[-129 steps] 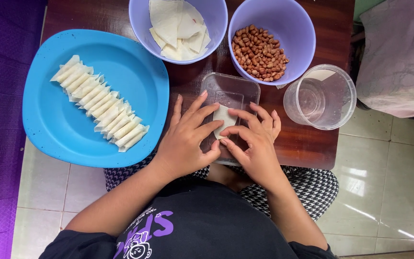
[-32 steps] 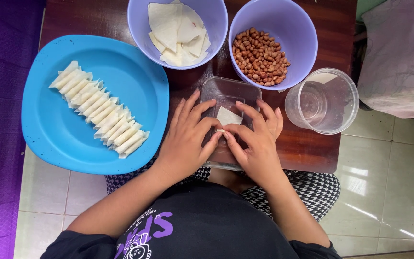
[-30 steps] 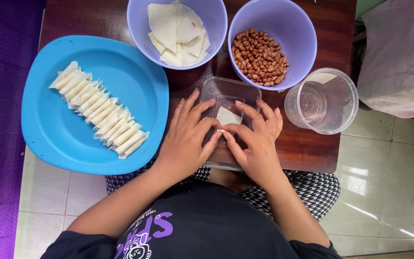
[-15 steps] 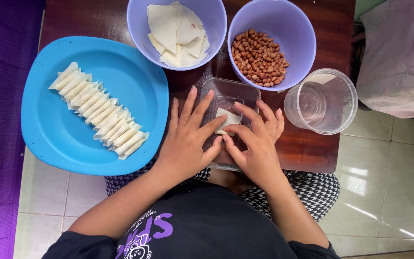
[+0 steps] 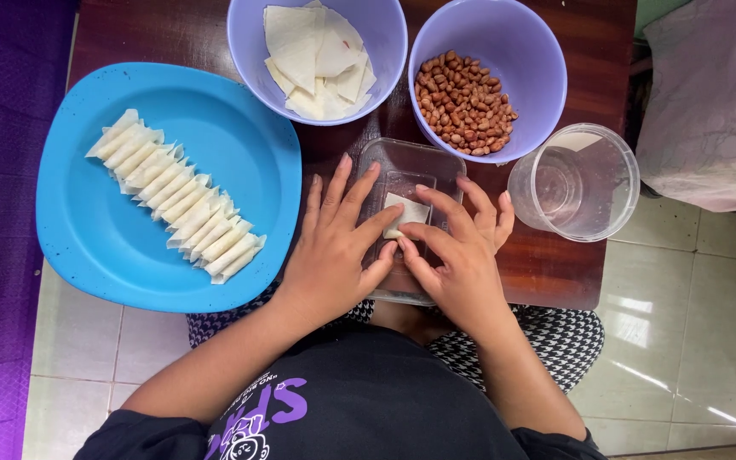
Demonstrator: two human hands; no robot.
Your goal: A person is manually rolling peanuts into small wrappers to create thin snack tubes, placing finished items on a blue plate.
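Pinching the small white pastry wrapper (image 5: 406,213) between my left hand (image 5: 334,255) and right hand (image 5: 462,260), I press it on the clear plastic rectangular lid (image 5: 411,166) so the fold stays flat.

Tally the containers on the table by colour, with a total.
Purple bowls: 2
Blue plate: 1
Clear tray: 1
Clear cup: 1
Total: 5

Home kitchen: tiled floor (image 5: 692,341), food bowls (image 5: 487,51).
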